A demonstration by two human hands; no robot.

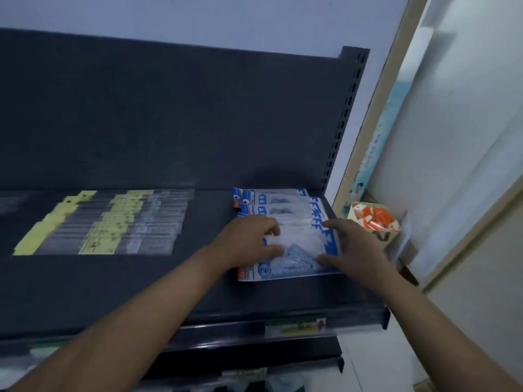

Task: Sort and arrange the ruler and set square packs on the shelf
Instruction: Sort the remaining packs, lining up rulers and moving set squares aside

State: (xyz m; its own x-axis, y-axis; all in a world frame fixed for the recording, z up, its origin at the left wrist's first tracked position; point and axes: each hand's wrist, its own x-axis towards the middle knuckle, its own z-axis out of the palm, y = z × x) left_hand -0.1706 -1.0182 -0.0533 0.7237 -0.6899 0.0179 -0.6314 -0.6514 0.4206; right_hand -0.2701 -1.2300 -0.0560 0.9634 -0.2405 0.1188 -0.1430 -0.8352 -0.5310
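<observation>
**Set square pack (297, 250) held at both edges**

Well to the left of the left hand (249, 240), yellow ruler packs (104, 222) lie on the dark shelf (169, 284). The left hand pinches the pack's left edge with bent fingers. The right hand (353, 250) grips its right edge.

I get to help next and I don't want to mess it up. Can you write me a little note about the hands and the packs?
Left hand: grips the left part of the front set square pack.
Right hand: holds the same pack's right end between fingers and thumb.
Things: blue set square packs overlap in a row on the right of the shelf; yellow ruler packs lie fanned out on the left.
Done: the two kinds lie apart.
Left: settle the front pack, then probably straighten both rows.
</observation>
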